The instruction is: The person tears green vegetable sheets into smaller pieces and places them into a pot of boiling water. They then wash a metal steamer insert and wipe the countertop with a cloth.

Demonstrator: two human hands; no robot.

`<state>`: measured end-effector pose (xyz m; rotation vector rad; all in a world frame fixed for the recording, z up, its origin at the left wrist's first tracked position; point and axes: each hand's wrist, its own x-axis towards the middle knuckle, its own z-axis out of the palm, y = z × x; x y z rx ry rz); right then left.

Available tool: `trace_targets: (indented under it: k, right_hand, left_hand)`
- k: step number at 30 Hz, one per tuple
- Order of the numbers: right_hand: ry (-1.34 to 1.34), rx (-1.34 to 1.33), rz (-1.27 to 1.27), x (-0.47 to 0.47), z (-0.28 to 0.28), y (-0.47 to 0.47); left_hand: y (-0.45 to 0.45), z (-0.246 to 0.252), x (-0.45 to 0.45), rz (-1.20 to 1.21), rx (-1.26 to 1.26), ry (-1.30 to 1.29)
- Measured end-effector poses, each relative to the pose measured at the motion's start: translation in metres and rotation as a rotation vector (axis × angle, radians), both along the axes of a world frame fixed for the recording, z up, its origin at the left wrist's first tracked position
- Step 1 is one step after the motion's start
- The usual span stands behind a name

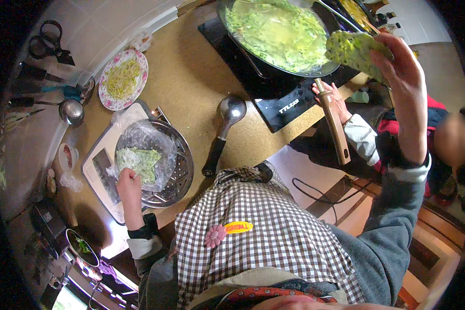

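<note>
My left hand [130,188] has its fingertips closed at the lower left edge of a thin green-flecked pancake piece [141,162]. That piece lies on clear plastic film [164,143] in a perforated metal steamer tray [182,170]. Raised at the upper right, my right hand [401,64] grips another folded green pancake piece [350,48]. Below and left of it, a frying pan [327,71] holds a wide green pancake [275,35]. The pan sits on a black induction cooktop [267,104], its brown handle [335,128] jutting past the counter edge.
A ladle [224,130] lies on the counter [178,77] between tray and cooktop. A white cutting board [97,162] is under the tray. A floral plate [124,79] holds yellow shreds. Another person's hand [335,100] is by the pan handle. Utensils [50,91] hang on the wall.
</note>
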<state>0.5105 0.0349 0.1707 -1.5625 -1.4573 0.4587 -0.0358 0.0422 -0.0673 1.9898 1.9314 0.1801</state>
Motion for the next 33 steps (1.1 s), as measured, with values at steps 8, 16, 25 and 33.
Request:
trace_targets:
  k: [8,16,25,33]
  right_hand:
    - [-0.579,-0.353,0.058,0.025,-0.042,0.101]
    - [-1.301,-0.335,0.012,0.039,-0.105,0.151]
    - [-0.525,-0.274,0.433,-0.080,-0.044,0.020]
    - [0.151,-0.458,0.561,-0.174,-0.075,0.014]
  left_hand:
    - [0.006,0.015,0.034,0.124,0.017,-0.239]
    - [0.004,0.010,0.041,0.079,-0.029,-0.310]
    - [0.005,0.057,0.088,0.258,-0.355,-1.063]
    - [0.021,0.125,0.164,-0.094,-0.695,-1.504]
